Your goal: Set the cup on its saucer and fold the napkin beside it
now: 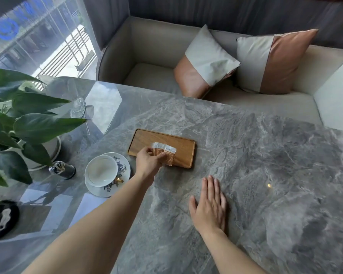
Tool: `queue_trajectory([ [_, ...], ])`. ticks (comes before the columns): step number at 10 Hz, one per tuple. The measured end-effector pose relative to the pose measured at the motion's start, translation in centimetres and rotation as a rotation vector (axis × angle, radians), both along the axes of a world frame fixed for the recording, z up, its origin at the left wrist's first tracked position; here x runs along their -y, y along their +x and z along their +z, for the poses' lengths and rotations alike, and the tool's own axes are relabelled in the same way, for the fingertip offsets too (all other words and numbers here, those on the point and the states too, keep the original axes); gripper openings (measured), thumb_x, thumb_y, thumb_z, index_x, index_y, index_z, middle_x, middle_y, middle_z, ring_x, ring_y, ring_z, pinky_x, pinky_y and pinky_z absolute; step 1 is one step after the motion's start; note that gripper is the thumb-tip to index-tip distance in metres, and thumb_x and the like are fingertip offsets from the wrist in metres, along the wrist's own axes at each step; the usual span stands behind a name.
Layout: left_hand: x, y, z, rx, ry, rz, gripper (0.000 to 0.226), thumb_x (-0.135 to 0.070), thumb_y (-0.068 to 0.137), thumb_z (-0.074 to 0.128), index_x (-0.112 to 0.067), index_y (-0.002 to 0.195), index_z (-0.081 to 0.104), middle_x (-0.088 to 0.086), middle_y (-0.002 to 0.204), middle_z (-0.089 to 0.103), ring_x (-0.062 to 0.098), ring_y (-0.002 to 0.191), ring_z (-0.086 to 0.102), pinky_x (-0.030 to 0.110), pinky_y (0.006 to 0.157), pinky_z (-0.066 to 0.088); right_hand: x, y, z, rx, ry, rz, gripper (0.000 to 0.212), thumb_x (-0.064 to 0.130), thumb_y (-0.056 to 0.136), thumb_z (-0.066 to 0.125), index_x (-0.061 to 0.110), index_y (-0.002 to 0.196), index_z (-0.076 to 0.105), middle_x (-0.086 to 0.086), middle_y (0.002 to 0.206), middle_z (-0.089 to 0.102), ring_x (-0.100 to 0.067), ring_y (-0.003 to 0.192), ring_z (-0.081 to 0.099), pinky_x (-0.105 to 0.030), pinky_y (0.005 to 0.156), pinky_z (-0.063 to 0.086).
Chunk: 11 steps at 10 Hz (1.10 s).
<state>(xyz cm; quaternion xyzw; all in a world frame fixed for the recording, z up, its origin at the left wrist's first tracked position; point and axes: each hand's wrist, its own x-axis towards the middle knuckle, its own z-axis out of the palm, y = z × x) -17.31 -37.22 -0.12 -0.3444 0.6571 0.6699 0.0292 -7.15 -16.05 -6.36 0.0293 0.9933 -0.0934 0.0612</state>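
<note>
- My left hand (pixel 150 160), at the centre of the frame, pinched a small fan of packets (pixel 164 153) over the wooden tray (pixel 184 151), probably to lay them tidily inside its rim.
- My right hand (pixel 209 204) lay flat and spread on the table (pixel 265 165), lower centre, holding nothing, seemingly just steadying me.
- The cup (pixel 102 171) already sat on its saucer (pixel 123 169), left of centre, just beside the tray.
- I could see no napkin.
- The stone to the right was bare, with room for folding; the plant (pixel 28 119) crowded the left edge.
</note>
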Motion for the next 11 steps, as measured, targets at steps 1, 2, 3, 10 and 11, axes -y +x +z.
queue_trajectory([
  [1,0.7,-2.2,-0.5,0.046,-0.079,-0.023,0.028,-0.008,0.080,0.084,-0.004,0.102,0.065,0.018,0.097,0.075,0.034,0.088,0.075,0.053,0.083,0.061,0.1,-0.1,-0.2,-0.007,0.017,-0.001,0.078,0.055,0.090,0.038,0.016,0.156,0.025,-0.001,0.166,0.016,-0.017,0.154,0.008,-0.040,0.119,0.018],
  [2,0.7,-3.7,-1.1,0.106,-0.210,-0.057,0.032,-0.016,0.076,0.087,-0.008,0.098,0.065,0.014,0.094,0.075,0.033,0.086,0.074,0.052,0.081,0.061,0.2,0.0,-0.1,-0.005,0.018,-0.007,0.078,0.054,0.089,0.039,0.016,0.156,0.025,-0.001,0.166,0.016,-0.017,0.154,0.007,-0.040,0.119,0.016],
  [3,0.2,-4.4,-1.2,0.164,-0.328,-0.062,0.033,-0.023,0.071,0.089,-0.016,0.092,0.064,0.006,0.090,0.073,0.026,0.085,0.072,0.047,0.079,0.062,0.2,0.0,0.2,0.005,0.020,-0.013,0.078,0.054,0.089,0.039,0.016,0.156,0.025,-0.001,0.166,0.015,-0.016,0.154,0.006,-0.040,0.119,0.016],
  [10,0.5,-2.0,-0.1,0.198,-0.836,-0.235,0.057,-0.048,0.085,0.073,-0.008,0.121,0.054,0.016,0.131,0.044,0.036,0.124,0.044,0.048,0.102,0.041,0.1,-0.1,-0.3,-0.033,0.015,-0.010,0.079,0.052,0.086,0.045,0.015,0.155,0.029,-0.002,0.165,0.019,-0.017,0.153,0.010,-0.040,0.118,0.018],
  [11,0.5,-0.5,-0.3,0.123,-0.913,-0.272,0.061,-0.049,0.086,0.071,-0.010,0.129,0.051,0.017,0.130,0.045,0.035,0.125,0.041,0.049,0.106,0.039,0.2,-0.2,-0.3,-0.048,0.017,-0.015,0.080,0.052,0.085,0.045,0.016,0.155,0.029,-0.003,0.165,0.019,-0.017,0.153,0.010,-0.040,0.118,0.018],
])
